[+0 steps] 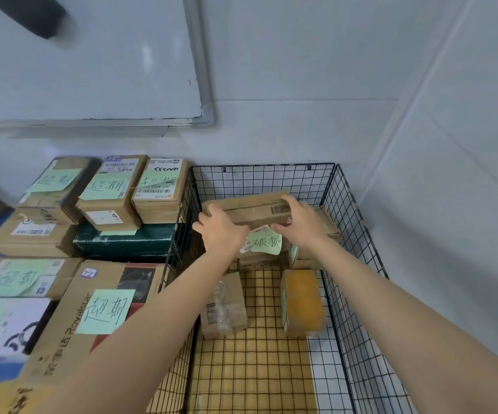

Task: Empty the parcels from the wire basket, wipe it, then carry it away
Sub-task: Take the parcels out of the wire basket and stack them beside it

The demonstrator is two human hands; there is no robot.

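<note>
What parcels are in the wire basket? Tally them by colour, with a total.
Brown cardboard boxes: 4 (top box, noted box beneath it, right box, small taped box)
Yellow parcel: 1
Total: 5 visible

Two pale walls point(301, 61) meet in a corner at the right. A silver-framed whiteboard point(92, 64) hangs on the left, with a tray point(92, 130) along its bottom edge.

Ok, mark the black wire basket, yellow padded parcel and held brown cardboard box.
black wire basket point(262, 179): head view, back mesh.
yellow padded parcel point(303, 303): head view, top face.
held brown cardboard box point(247, 209): head view, top face.
</note>
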